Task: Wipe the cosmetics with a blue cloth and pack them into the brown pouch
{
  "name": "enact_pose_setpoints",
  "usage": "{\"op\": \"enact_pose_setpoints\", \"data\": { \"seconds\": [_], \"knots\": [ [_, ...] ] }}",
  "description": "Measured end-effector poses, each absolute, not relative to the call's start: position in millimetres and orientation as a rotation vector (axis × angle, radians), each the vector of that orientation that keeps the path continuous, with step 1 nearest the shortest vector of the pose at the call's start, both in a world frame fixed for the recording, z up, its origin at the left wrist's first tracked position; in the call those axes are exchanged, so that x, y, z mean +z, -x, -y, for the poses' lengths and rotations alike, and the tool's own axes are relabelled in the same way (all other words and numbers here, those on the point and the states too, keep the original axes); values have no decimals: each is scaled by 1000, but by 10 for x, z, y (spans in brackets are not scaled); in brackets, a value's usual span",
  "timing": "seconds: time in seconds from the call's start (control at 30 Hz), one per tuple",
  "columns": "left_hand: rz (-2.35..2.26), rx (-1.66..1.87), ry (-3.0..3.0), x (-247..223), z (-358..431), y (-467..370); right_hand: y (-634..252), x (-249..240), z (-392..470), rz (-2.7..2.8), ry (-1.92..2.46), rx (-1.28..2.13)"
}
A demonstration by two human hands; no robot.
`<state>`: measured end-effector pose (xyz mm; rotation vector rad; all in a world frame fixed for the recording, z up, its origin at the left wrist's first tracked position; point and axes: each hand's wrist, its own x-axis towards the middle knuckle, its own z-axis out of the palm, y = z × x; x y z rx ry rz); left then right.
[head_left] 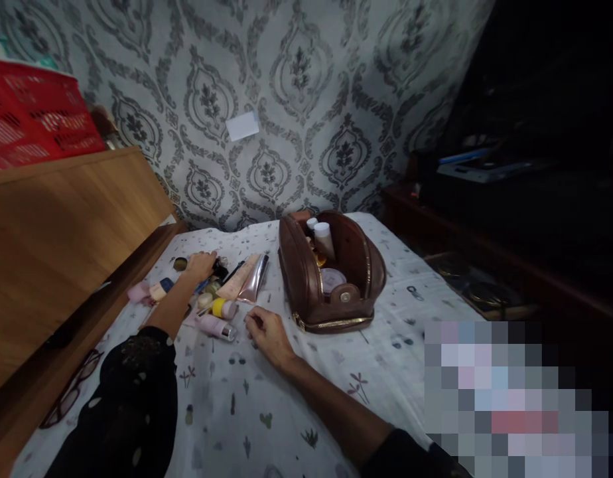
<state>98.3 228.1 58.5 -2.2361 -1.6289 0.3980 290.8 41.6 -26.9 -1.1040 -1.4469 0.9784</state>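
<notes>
My left hand (201,264) reaches into a cluster of cosmetics on the bed sheet. Its back faces me and its fingertips are hidden, close to a small dark item (219,269). Nearer to me, my right hand (269,336) rests with fingers loosely curled in, nothing visible in them. Left of it lie a pale pink bottle (213,326) with a silvery cap and a yellow-banded pink container (223,308). A shiny pink tube (254,279) lies beside a peach tube (238,277). The brown leather toiletry bag (306,292) stands unzipped, with a white-capped bottle (324,240) and a round clear-lidded container (332,281) inside.
A patterned white sheet (247,411) covers the surface. A wooden headboard (72,219) rises at left, with a red basket (42,119) on top. Eyeglasses (72,388) lie along the left edge. Dark furniture (485,245) stands at right, near a blurred-out patch.
</notes>
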Motion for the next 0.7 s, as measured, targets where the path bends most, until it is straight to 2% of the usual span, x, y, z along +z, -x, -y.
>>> {"op": "enact_pose_setpoints", "data": {
  "seconds": [0.47, 0.7],
  "knots": [
    [1743, 312, 2258, 784, -2031, -855, -2912, -251, -405, 1483, 1092, 983],
    [1828, 76, 2384, 968, -1768, -836, -2908, -264, -416, 1490, 1079, 989]
  ]
}}
